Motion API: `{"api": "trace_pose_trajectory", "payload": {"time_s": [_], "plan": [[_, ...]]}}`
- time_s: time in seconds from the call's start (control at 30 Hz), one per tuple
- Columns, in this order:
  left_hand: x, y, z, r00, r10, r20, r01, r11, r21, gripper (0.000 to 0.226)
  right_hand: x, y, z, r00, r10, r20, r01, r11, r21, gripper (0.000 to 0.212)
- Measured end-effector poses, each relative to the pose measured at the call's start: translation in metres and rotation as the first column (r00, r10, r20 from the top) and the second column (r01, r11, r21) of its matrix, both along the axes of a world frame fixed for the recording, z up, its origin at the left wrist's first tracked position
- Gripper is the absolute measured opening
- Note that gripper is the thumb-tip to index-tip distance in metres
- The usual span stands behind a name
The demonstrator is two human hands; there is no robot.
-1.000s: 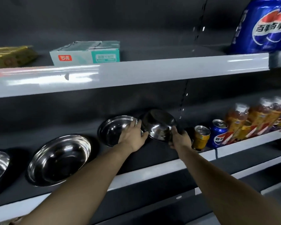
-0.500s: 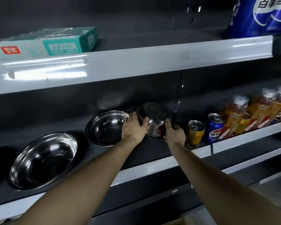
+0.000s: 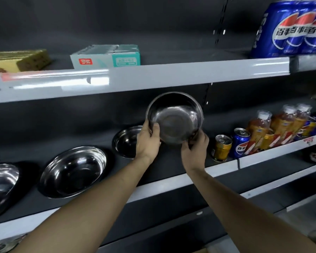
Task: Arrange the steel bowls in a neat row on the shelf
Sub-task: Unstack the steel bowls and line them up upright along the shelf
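Steel bowl [image 3: 174, 118] held tilted above shelf [image 3: 171, 181] w/ both hands.
Rim is pinched by left hand [image 3: 148, 141] & right hand [image 3: 194, 145]; slip possible, gold can [image 3: 222, 147] could be knocked.

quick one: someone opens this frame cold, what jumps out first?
The steel bowl held up in mid-frame, tipped so its inside faces the camera, gripped at its lower rim by the left hand and right hand. Next, the shiny bowls already sitting on the dark shelf to the left, the large bowl brightest. Upper right, a blue Pepsi pack stands on the shelf above.
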State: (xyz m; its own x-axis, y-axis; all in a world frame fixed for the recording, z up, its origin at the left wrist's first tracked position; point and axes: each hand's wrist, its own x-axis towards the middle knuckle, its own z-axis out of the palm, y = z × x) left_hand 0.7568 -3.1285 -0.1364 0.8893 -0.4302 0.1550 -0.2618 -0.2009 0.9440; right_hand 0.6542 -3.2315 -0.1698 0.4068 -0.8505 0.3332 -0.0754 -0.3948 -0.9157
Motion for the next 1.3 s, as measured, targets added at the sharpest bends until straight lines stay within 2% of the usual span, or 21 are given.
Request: {"api": "trace_pose_trajectory", "payload": {"time_s": [0.07,0.13,0.2,0.3,0.33,0.4,0.47,0.6,0.67,0.77,0.83,0.93,1.03,1.13,1.23,1.3], "plan": [[0.000,0.010,0.003,0.998,-0.001,-0.069,-0.004,0.998,-0.063,0.055,-0.003,0.007,0.005,0.999,-0.020,0.035,0.019,1.000,0.018,0.057],[0.001,0.022,0.004,0.990,0.012,-0.143,-0.024,0.996,-0.085,0.057,-0.008,0.014,0.010,0.996,-0.073,0.051,0.068,0.993,0.101,0.052],[0.003,0.035,0.005,0.976,0.025,-0.219,-0.044,0.996,-0.083,0.062,-0.010,0.018,0.012,0.989,-0.130,0.066,0.109,0.962,0.252,0.044],[0.008,0.051,0.007,0.959,0.007,-0.282,-0.024,0.998,-0.057,0.074,-0.013,0.027,0.014,0.974,-0.196,0.115,0.113,0.856,0.505,0.039],[0.009,0.055,0.008,0.956,-0.001,-0.294,-0.015,0.999,-0.051,0.075,-0.014,0.030,0.015,0.969,-0.220,0.111,0.119,0.813,0.570,0.042],[0.009,0.062,0.009,0.955,-0.013,-0.297,0.002,0.999,-0.038,0.070,-0.018,0.038,0.017,0.971,-0.219,0.096,0.102,0.744,0.660,0.063],[0.009,0.069,0.007,0.961,-0.027,-0.274,0.029,1.000,0.003,0.054,-0.023,0.045,0.018,0.982,-0.167,0.085,0.066,0.733,0.676,0.071],[0.012,0.081,0.001,0.980,-0.064,-0.190,0.079,0.994,0.076,0.023,-0.026,0.054,0.021,0.992,-0.115,0.046,0.064,0.795,0.603,0.032],[0.014,0.090,0.001,0.980,-0.065,-0.189,0.082,0.993,0.081,0.022,-0.025,0.058,0.023,0.993,-0.120,0.009,0.092,0.808,0.581,0.023],[0.019,0.106,0.002,0.985,-0.088,-0.151,0.107,0.986,0.125,0.029,-0.021,0.064,0.023,0.994,-0.109,0.006,0.088,0.834,0.545,0.024],[0.025,0.118,0.006,0.993,-0.089,-0.076,0.102,0.976,0.191,0.034,-0.016,0.070,0.022,0.994,-0.109,0.010,0.086,0.831,0.549,0.025],[0.041,0.144,0.019,0.998,-0.014,0.055,-0.001,0.963,0.271,0.044,-0.001,0.081,0.024,0.993,-0.120,0.010,0.092,0.812,0.576,0.023],[0.064,0.183,0.030,0.975,0.003,0.221,-0.107,0.882,0.460,0.052,0.017,0.095,0.026,0.992,-0.117,0.046,0.066,0.797,0.601,0.021],[0.081,0.227,0.033,0.945,-0.018,0.328,-0.210,0.733,0.647,0.056,0.037,0.110,0.025,0.993,-0.079,0.089,0.008,0.791,0.611,0.017],[0.089,0.266,0.030,0.921,-0.020,0.388,-0.297,0.608,0.736,0.059,0.055,0.128,0.023,0.995,-0.017,0.098,-0.046,0.798,0.601,0.015],[0.091,0.289,0.027,0.923,0.014,0.385,-0.327,0.557,0.764,0.060,0.068,0.142,0.023,0.994,0.025,0.104,-0.083,0.797,0.598,0.012]]}}
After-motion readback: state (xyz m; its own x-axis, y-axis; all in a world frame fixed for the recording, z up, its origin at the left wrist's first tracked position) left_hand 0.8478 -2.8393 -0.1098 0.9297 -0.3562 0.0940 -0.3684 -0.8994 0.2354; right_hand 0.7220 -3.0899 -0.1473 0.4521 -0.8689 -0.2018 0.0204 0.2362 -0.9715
